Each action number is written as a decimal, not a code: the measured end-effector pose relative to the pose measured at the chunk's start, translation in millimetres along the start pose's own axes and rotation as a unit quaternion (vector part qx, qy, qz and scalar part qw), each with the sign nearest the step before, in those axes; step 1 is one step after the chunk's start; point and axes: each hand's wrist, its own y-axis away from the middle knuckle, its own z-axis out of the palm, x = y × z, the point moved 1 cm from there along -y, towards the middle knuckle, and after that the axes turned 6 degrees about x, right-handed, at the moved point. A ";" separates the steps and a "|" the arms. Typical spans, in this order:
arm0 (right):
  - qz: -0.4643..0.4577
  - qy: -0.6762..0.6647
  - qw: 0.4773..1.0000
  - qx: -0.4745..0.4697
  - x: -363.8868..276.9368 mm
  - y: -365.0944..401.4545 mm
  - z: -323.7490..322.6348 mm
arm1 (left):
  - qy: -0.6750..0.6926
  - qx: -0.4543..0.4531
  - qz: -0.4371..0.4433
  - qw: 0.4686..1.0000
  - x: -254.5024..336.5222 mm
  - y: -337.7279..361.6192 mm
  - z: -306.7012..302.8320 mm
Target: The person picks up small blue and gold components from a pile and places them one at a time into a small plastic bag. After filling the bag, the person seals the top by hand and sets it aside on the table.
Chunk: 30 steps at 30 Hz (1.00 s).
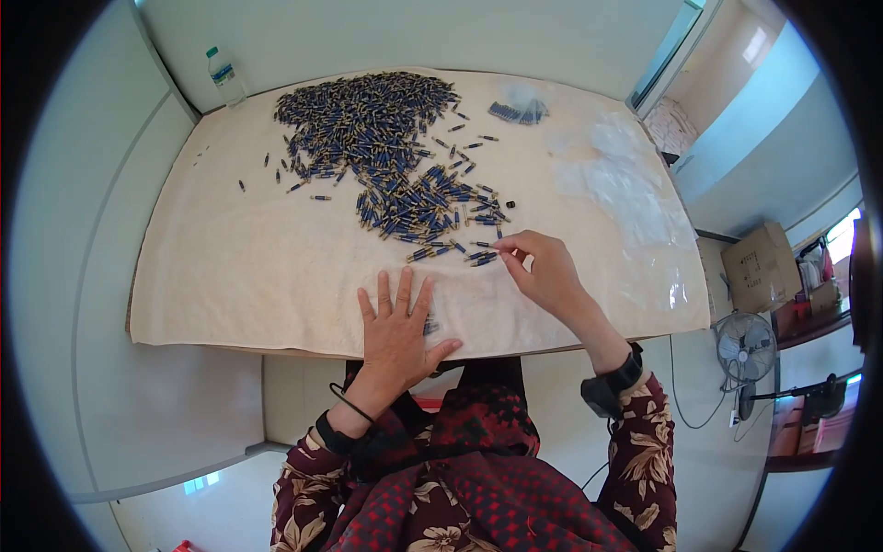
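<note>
My left hand (pixel 397 327) lies flat near the table's front edge, fingers spread. Beside its thumb, what looks like a clear plastic bag (pixel 441 317) holds a few small dark pieces, partly hidden by the hand. My right hand (pixel 547 271) pinches with thumb and forefinger at the end of a small blue-and-gold cylinder (pixel 481 244). A few more such cylinders lie just below those fingertips. Farther forward, a loose cluster of blue-and-gold cylinders (pixel 414 202) joins a large heap (pixel 368 115) of them at the back.
A cream cloth (pixel 239 276) covers the table. At the back right sits a bag of lined-up cylinders (pixel 518 112); clear plastic bags (pixel 625 184) spread along the right side. A water bottle (pixel 224 78) stands back left. On the floor at right are a fan (pixel 745 347) and a cardboard box (pixel 762 267).
</note>
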 end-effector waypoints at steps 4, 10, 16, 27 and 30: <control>-0.113 0.052 0.992 -0.022 16.4 -9.2 8.3 | 0.039 0.004 -0.024 0.999 -0.4 -2.5 -6.1; -0.144 0.143 0.977 -0.061 14.7 -13.0 33.2 | -0.028 -0.006 0.013 1.000 3.8 4.1 2.5; -0.076 0.120 0.980 -0.139 23.6 -26.8 39.3 | -0.017 -0.001 0.017 1.000 2.1 4.0 0.3; 0.025 -0.059 0.996 -0.060 15.8 -24.2 24.1 | 0.217 0.119 0.028 0.969 -7.5 -18.6 -16.9; 0.011 -0.110 0.991 -0.070 4.3 -16.2 23.7 | 0.351 0.135 -0.015 0.927 -2.3 -32.5 -8.0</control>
